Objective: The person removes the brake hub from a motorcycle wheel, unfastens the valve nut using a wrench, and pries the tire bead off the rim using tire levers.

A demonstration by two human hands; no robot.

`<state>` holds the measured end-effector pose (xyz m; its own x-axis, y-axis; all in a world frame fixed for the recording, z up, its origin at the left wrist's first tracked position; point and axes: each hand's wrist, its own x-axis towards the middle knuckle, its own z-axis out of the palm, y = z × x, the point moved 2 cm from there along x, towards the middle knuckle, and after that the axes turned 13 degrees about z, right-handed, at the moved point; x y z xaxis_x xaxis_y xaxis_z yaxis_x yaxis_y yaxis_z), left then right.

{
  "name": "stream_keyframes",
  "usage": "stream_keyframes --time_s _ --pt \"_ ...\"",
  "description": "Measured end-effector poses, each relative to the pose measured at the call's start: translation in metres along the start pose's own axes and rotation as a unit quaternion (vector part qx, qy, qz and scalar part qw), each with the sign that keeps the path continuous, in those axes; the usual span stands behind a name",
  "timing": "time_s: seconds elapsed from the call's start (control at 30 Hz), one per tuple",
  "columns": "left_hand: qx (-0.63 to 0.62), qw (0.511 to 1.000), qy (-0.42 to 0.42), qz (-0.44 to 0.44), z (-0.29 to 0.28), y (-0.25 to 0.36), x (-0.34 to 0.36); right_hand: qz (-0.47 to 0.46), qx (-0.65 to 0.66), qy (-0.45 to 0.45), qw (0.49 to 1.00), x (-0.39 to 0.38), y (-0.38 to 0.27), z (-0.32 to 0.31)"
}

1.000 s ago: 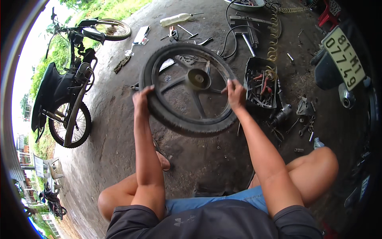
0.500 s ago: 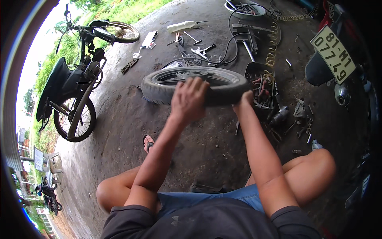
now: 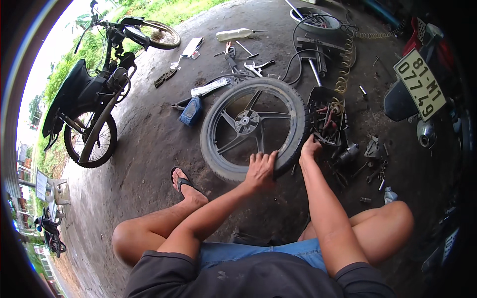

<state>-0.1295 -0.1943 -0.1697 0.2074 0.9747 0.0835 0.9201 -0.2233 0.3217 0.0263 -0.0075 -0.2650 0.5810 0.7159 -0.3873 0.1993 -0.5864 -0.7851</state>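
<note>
Black bin [image 3: 322, 92] of tools [image 3: 330, 119]; left fingers [image 3: 259, 160] around wheel [image 3: 247, 122]; right fingers [image 3: 312, 141], grip unclear

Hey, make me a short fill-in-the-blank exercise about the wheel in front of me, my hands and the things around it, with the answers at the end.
1. The spokes of the wheel meet at its central ____.
2. The right hand is at the wheel's right side, while the one on its near edge is the ____ hand.
3. The black tool box stands to the wheel's ____.
4. The container just left of the wheel is coloured ____.

Missing words: hub; left; right; blue.
</note>
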Motion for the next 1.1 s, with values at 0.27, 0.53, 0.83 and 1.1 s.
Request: stream_keyframes --time_s 0.27,0.53,0.83,1.1 --pt "0.083 0.995 -0.052 0.014 0.022 -0.067 -0.002 -0.050 -0.134 -0.302 0.942 -0.006 -0.020 -0.010" --pt "-0.124 0.990 0.003 -0.069 0.062 -0.124 0.038 -0.235 -0.458 -0.258 0.817 0.003 -0.086 -0.023" --pt "-0.382 0.888 -0.105 -0.232 0.129 -0.130 0.076 0.031 -0.151 -0.418 0.895 -0.030 -0.040 -0.023" --pt "-0.397 0.847 -0.213 -0.282 0.132 -0.137 0.100 -0.019 -0.296 -0.383 0.875 -0.049 -0.043 -0.006"
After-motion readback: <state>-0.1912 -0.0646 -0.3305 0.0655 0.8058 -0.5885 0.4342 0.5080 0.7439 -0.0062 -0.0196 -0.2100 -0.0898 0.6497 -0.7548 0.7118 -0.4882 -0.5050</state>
